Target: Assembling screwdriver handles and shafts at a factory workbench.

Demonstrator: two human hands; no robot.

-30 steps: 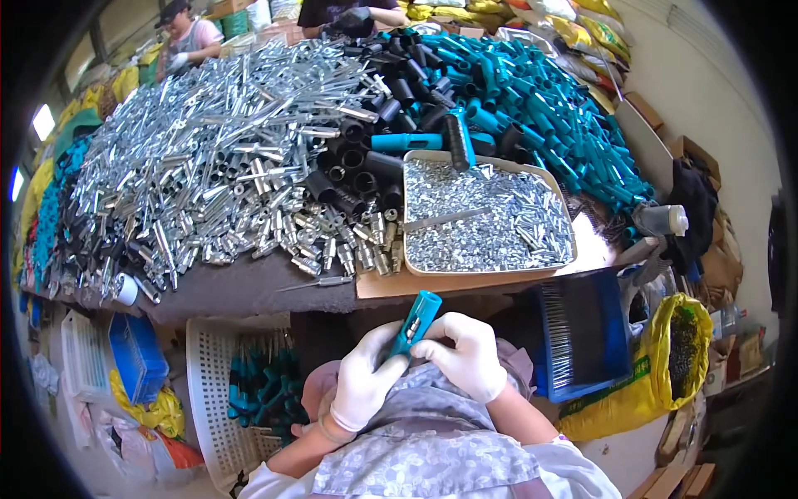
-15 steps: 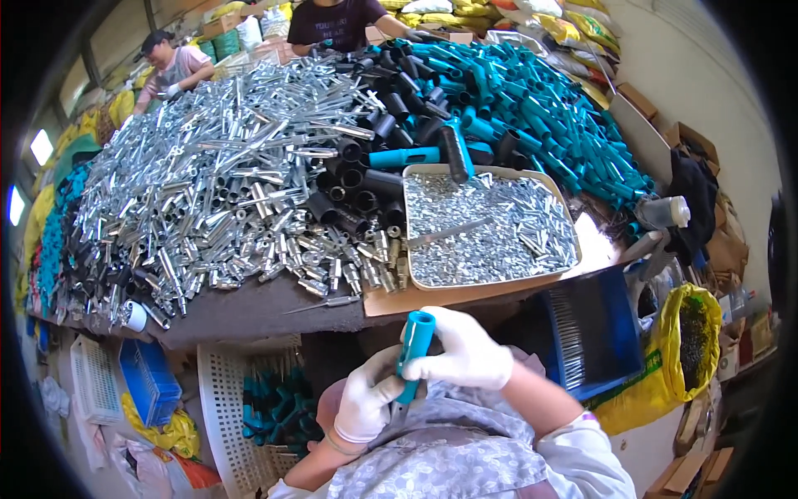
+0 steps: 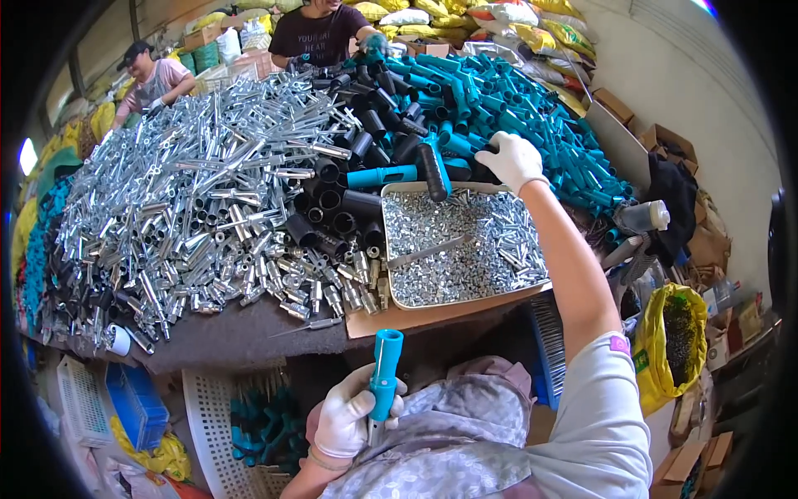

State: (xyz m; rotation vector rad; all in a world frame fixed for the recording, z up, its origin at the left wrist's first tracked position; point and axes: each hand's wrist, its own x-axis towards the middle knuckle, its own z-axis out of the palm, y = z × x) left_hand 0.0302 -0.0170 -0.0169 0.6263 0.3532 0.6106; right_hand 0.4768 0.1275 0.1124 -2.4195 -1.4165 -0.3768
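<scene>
Close to my body, my left hand (image 3: 347, 414), in a white glove, is wrapped round a teal tubular handle (image 3: 386, 373). The handle stands nearly upright with its hollow end up, and a thin metal piece shows below it. My right hand (image 3: 515, 162), also gloved, is stretched far out to the near edge of a pile of teal tubular handles (image 3: 544, 125). Its thumb and forefinger look apart, by the teal and black pieces; the other fingers are partly hidden. Just left of it, a teal-and-black T-shaped piece (image 3: 433, 170) lies over the tray's back rim.
A cream tray (image 3: 387, 287) holds small metal pins and a flat metal strip. Black tubes (image 3: 366, 204) and heaped metal rods (image 3: 224, 158) cover the table leftward. Below stand a white crate (image 3: 199, 416) and a yellow sack (image 3: 665, 366). Two people work across the table.
My right hand has left the teal handle and reached forward to the teal pile. My left hand keeps the handle, now slightly lower and further left. The view has shifted a little.
</scene>
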